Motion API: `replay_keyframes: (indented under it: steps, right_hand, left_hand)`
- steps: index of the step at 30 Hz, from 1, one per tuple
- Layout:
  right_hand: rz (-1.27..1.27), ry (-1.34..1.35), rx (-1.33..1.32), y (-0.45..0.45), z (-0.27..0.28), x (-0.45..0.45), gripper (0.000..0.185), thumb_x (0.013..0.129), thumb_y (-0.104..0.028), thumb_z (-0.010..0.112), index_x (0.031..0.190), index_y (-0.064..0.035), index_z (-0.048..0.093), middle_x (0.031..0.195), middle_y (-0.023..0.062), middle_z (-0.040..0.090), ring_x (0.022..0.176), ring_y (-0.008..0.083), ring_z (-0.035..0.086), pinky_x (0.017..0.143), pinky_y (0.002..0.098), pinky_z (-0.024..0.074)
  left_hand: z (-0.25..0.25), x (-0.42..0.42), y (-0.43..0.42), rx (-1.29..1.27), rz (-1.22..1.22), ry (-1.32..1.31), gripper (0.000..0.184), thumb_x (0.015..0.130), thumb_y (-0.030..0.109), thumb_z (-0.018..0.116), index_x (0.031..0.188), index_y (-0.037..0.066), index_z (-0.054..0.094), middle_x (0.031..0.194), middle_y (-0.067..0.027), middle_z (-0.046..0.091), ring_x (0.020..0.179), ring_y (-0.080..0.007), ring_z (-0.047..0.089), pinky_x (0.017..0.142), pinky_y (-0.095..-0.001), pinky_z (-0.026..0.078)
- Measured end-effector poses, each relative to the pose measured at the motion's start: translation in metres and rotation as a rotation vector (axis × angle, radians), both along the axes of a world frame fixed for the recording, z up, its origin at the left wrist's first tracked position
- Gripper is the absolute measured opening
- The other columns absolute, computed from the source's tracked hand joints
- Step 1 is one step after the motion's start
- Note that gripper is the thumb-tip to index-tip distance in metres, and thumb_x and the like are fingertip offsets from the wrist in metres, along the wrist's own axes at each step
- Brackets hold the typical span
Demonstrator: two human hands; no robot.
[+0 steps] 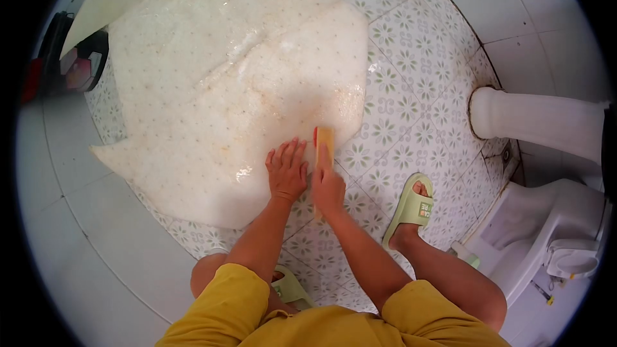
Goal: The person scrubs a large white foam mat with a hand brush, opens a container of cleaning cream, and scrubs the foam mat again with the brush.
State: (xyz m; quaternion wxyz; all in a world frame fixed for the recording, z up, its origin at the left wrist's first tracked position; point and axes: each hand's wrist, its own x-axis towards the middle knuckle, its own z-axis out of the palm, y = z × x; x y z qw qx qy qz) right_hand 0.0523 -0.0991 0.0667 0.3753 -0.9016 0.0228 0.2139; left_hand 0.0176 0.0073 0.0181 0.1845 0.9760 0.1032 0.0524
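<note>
On the tiled floor (402, 90) lies the white mat (212, 109), soft and floppy, I'd judge, slippery and weighty if soaked, best held by an edge; it looks wet, shiny, speckled with small dots and brownish stains. The yellowish brush (326, 144), red along one side, seems light and stiff, clamped in my right hand (329, 191), while my left hand (287, 170) rests palm-down on the mat, fingers spread
</note>
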Motion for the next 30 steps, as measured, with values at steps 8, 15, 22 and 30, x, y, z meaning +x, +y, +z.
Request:
replay_keyframes:
  steps: [8, 15, 22, 30]
  right_hand:
    - [-0.022, -0.023, -0.088, 0.013, -0.005, 0.058, 0.051, 0.095, -0.026, 0.044, 0.145, -0.0262, 0.033, 0.073, 0.0225, 0.063, 0.068, 0.0403, 0.061, 0.063, 0.0465, 0.0485]
    - [0.051, -0.063, -0.117, 0.013, -0.007, 0.050, 0.051, 0.095, -0.026, 0.044, 0.145, -0.0213, 0.035, 0.074, 0.0223, 0.063, 0.067, 0.0394, 0.062, 0.062, 0.0459, 0.0487]
    - [0.059, -0.018, -0.104, 0.010, 0.000, 0.019, 0.055, 0.094, -0.027, 0.045, 0.147, -0.0212, 0.031, 0.070, 0.0219, 0.063, 0.064, 0.0392, 0.062, 0.060, 0.0452, 0.0491]
    - [0.067, -0.055, -0.174, 0.034, -0.010, 0.083, 0.053, 0.092, -0.024, 0.048, 0.144, -0.0226, 0.036, 0.069, 0.0203, 0.062, 0.063, 0.0383, 0.061, 0.061, 0.0473, 0.0487]
  left_hand:
    - [-0.001, 0.004, -0.001, -0.040, -0.002, -0.041, 0.050, 0.083, 0.020, 0.058, 0.132, 0.017, 0.050, 0.140, -0.0034, 0.045, 0.128, -0.0248, 0.038, 0.108, -0.0472, 0.022]
    - [-0.008, -0.002, 0.000, -0.036, -0.008, -0.042, 0.048, 0.083, 0.020, 0.058, 0.131, 0.015, 0.051, 0.137, -0.0046, 0.047, 0.127, -0.0263, 0.039, 0.108, -0.0479, 0.023]
    - [-0.010, -0.001, -0.001, -0.095, 0.012, -0.065, 0.044, 0.082, 0.016, 0.058, 0.125, 0.012, 0.053, 0.129, -0.0063, 0.050, 0.126, -0.0267, 0.040, 0.108, -0.0484, 0.024]
    - [-0.010, 0.000, -0.002, -0.104, 0.017, -0.073, 0.042, 0.081, 0.016, 0.059, 0.122, 0.010, 0.053, 0.127, -0.0072, 0.051, 0.126, -0.0265, 0.040, 0.108, -0.0487, 0.023]
